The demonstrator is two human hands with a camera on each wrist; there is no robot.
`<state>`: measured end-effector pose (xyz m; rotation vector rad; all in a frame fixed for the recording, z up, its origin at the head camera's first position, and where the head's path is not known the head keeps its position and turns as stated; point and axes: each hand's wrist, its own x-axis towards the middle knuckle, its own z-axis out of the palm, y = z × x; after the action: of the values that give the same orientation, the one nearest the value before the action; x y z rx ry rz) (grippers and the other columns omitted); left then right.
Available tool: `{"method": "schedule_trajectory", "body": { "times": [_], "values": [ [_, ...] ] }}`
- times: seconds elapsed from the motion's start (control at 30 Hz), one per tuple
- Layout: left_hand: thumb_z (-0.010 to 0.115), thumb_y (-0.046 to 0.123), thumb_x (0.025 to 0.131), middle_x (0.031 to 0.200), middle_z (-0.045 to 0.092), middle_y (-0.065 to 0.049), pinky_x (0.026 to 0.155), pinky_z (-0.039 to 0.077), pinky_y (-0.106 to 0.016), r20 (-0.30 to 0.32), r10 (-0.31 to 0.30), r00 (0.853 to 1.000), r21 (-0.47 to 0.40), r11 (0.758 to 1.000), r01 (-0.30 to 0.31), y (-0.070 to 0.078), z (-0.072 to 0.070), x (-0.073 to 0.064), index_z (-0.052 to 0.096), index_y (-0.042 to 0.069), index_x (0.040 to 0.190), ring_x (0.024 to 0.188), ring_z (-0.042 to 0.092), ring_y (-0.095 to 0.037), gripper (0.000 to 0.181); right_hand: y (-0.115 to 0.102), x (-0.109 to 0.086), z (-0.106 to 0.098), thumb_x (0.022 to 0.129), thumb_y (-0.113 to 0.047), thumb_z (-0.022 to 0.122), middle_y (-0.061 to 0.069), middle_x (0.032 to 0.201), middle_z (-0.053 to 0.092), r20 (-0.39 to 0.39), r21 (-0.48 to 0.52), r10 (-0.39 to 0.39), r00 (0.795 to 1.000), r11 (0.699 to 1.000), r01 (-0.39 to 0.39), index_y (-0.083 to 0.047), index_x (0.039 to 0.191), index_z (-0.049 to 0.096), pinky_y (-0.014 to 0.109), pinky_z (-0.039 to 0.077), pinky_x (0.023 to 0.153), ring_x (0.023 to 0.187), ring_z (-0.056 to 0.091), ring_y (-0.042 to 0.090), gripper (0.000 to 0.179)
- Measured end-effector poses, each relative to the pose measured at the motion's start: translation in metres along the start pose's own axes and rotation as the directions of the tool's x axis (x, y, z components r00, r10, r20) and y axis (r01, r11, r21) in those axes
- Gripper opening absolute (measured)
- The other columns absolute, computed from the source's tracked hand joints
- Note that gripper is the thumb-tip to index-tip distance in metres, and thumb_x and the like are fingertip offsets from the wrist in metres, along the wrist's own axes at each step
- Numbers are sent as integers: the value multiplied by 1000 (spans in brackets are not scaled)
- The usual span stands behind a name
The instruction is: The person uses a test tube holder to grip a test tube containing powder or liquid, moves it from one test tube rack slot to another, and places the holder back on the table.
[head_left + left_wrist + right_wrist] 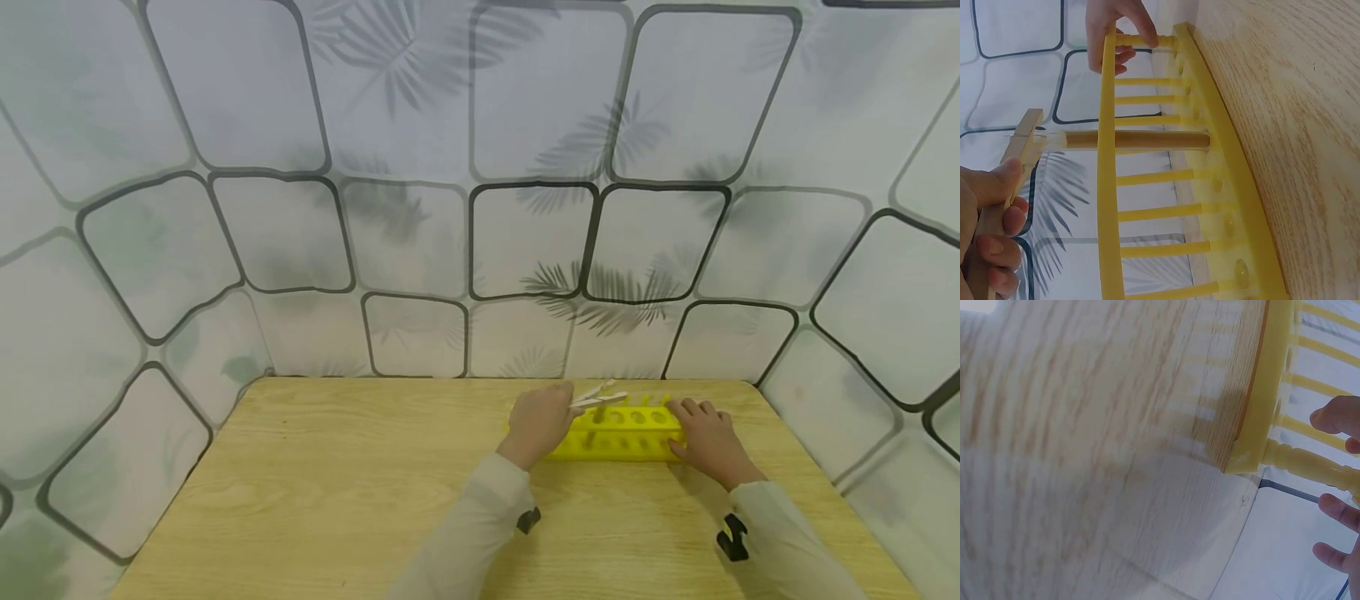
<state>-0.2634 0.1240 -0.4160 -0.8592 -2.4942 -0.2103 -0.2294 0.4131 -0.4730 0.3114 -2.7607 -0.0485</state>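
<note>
A yellow test tube rack (615, 447) stands on the table, its upper plate pierced by a row of holes. My left hand (538, 423) grips a wooden test tube clamp (1025, 134) above the rack's left part. The clamp's jaws sit around the upper end of a glass test tube (1138, 139) with brown contents. That tube passes through the top plate, and its bottom end reaches the rack's base. At the rack's right end my right hand (708, 440) holds on, thumb and fingers about the end post (1307, 464).
The wooden tabletop (322, 483) extends left and in front of the rack. Behind it rises a pale cloth backdrop (412, 242) with dark outlined shapes and leaf prints. Several thin yellow pegs (666, 400) show along the rack's back.
</note>
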Motion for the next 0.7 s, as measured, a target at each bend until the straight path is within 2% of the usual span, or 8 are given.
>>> {"method": "schedule_trajectory", "body": {
  "times": [0.47, 0.7],
  "values": [
    [61, 45, 87, 51, 33, 8, 37, 17, -17, 6, -3, 1000, -9, 1000, 3, 1, -9, 1, 49, 16, 73, 39, 27, -4, 34, 0, 0, 0, 69, -23, 82, 14, 98, 57, -2, -15, 3, 1000, 1000, -3, -5, 118, 53, 57, 43, 68, 88, 53, 36, 60],
    [61, 45, 87, 49, 37, 7, 35, 17, -17, -6, 1, 1000, 14, 1000, -1, 1, -12, 2, 52, 16, 77, 38, 28, -4, 32, 0, 0, 1, 68, -22, 82, 15, 98, 57, -5, -13, 5, 1000, 1000, -5, -5, 118, 53, 56, 43, 68, 88, 53, 37, 60]
  ]
}}
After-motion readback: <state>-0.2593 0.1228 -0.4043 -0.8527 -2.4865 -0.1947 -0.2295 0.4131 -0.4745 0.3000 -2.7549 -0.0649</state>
